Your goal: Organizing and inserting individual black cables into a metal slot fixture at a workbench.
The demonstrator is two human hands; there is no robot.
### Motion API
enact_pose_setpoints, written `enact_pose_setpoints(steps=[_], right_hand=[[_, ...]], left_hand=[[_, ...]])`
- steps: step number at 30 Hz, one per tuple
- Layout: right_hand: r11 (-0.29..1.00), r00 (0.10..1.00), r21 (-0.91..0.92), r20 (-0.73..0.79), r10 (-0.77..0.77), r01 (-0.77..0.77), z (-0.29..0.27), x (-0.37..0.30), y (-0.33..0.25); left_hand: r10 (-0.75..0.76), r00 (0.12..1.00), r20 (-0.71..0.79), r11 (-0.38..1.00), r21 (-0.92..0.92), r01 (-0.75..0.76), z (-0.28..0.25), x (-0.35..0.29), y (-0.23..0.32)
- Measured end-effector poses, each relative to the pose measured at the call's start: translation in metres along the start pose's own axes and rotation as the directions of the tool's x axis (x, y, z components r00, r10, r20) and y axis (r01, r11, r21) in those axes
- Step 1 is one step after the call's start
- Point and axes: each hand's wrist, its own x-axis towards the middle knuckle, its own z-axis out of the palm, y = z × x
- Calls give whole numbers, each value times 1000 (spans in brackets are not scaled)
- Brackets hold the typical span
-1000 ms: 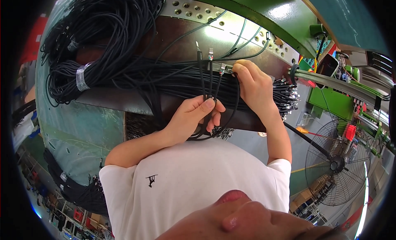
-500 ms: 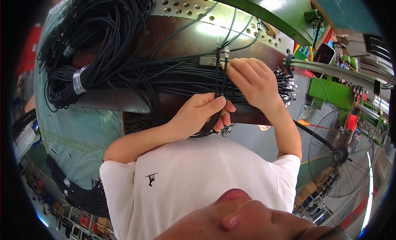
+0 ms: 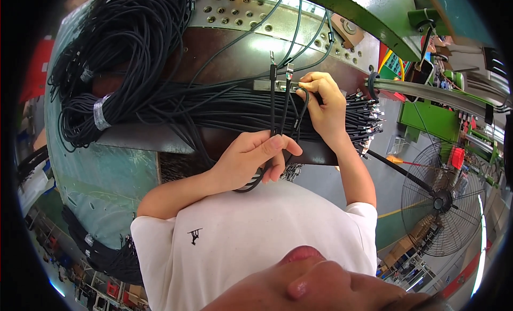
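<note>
My left hand (image 3: 261, 155) is closed around a few thin black cables (image 3: 273, 100), thumb pressed over them. Two of their ends stand up side by side above it, tipped with small silvery connectors (image 3: 289, 70). To the right, my right hand (image 3: 327, 105) pinches the end of another black cable (image 3: 305, 105), which arcs up from the left hand. The tip inside that pinch is mostly covered by the fingers. A small metal fixture (image 3: 262, 85) lies just behind the cables. Beneath both hands runs a thick bundle of black cables (image 3: 219, 105), their connector ends bunched at the right.
A large coil of black cable (image 3: 144, 27), tied with a clear band (image 3: 101, 112), fills the left of the brown bench (image 3: 227, 46). Behind are a perforated metal plate (image 3: 235, 12) and a green machine frame (image 3: 368, 22). A fan (image 3: 442, 203) stands at the right.
My right hand has moved slightly down and now holds a bent cable end out to the right. The held cable ends are spread further apart. My left hand has shifted slightly left and down.
</note>
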Motion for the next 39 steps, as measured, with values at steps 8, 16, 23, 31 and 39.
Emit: enact_pose_setpoints(steps=[8,16,23,31,39], right_hand=[[978,991,-165,-13,-133,130,0,1,-7],[829,903,-388,22,-428,402,-35,12,-35],[681,864,-565,122,-489,466,-75,32,-24],[664,754,-358,275,-596,656,-61,5,-40],[629,888,-676,85,-453,385,-79,-6,27]], left_hand=[[-10,1000,-9,1000,22,10,0,0,-3],[-30,1000,-9,999,-10,30,2,5,-5],[-47,999,25,982,187,41,1,-5,17],[4,999,-32,962,272,5,6,-7,4],[70,997,14,948,310,-71,10,-13,4]])
